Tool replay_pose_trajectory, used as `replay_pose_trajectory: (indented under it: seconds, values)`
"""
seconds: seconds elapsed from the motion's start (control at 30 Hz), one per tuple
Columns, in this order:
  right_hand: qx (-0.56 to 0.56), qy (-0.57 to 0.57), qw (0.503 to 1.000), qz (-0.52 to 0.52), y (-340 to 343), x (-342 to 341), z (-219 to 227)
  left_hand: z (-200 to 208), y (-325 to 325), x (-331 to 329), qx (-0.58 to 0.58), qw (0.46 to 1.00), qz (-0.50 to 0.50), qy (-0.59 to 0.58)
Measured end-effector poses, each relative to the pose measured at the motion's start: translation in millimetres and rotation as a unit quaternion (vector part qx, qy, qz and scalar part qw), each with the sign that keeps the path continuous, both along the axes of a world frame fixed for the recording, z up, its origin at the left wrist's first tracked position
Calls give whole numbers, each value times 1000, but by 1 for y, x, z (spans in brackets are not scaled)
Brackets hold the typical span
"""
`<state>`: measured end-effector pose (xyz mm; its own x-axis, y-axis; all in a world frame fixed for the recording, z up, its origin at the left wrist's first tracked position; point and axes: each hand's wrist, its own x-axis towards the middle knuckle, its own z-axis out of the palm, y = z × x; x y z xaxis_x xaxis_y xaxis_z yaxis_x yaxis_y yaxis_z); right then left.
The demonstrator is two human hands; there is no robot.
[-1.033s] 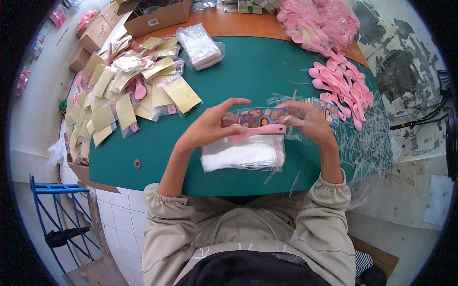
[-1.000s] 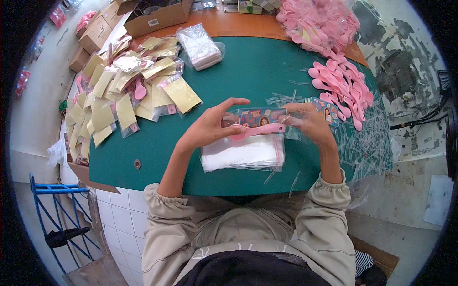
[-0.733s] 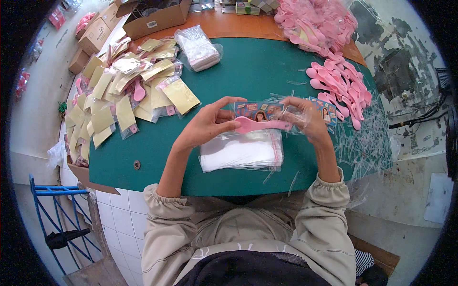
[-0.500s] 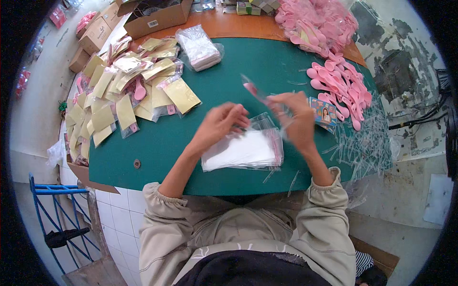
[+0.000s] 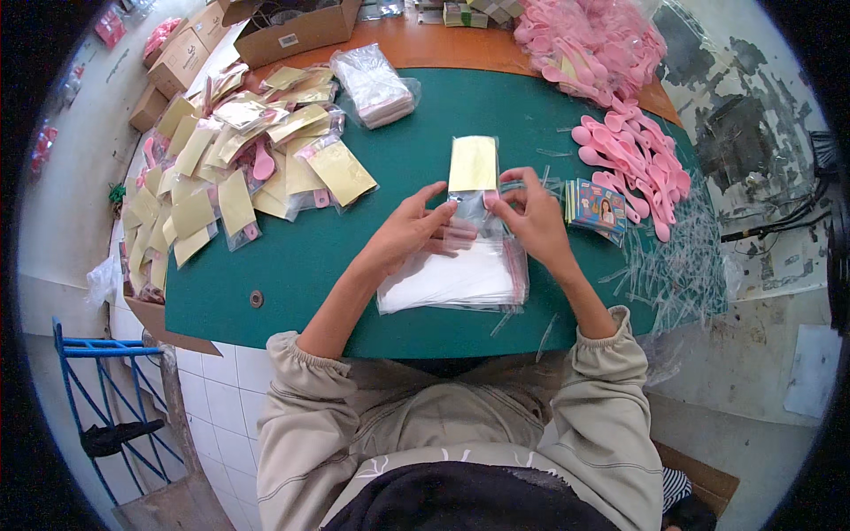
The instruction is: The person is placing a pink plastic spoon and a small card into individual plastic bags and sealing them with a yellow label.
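Observation:
A small clear plastic bag with a cream card (image 5: pixel 474 164) in it is held between my two hands, above the table. My left hand (image 5: pixel 412 228) pinches the bag's lower left side, its other fingers showing behind the clear film. On the lower right side, the thumb and fingers of my right hand (image 5: pixel 537 226) grip it. A bit of pink shows through the film by my right thumb. Below both hands lies a stack of clear bags (image 5: pixel 447 281) with a white layer. Printed cards (image 5: pixel 595 211) with a blue face are stacked beside my right hand.
Filled bags with cream cards (image 5: pixel 237 208) are heaped at the left. Loose pink spoons (image 5: pixel 633 159) lie at the right, near thin clear plastic strips (image 5: pixel 677 261). A bundle of clear bags (image 5: pixel 374 87) and an open carton (image 5: pixel 292 34) stand toward the back.
The bag in my right hand has swung from tilted edge-on to upright, with its cream side showing. My left hand has moved up from over the stack and now grips the bag too.

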<state>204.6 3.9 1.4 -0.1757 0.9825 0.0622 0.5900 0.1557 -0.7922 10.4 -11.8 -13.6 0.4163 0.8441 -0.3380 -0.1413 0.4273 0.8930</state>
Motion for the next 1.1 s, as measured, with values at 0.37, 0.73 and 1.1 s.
replay_pose_trajectory:
  seconds: [0.37,0.73,1.1]
  values:
    - [84,-49,972,214,-20,-12,0,14,-5,-8,37,993,-69,89]
    - [178,-107,956,208,-25,-19,-4,4,-3,0,145,972,-21,181]
    - [33,306,937,167,5,35,8,17,2,-4,84,988,78,103]
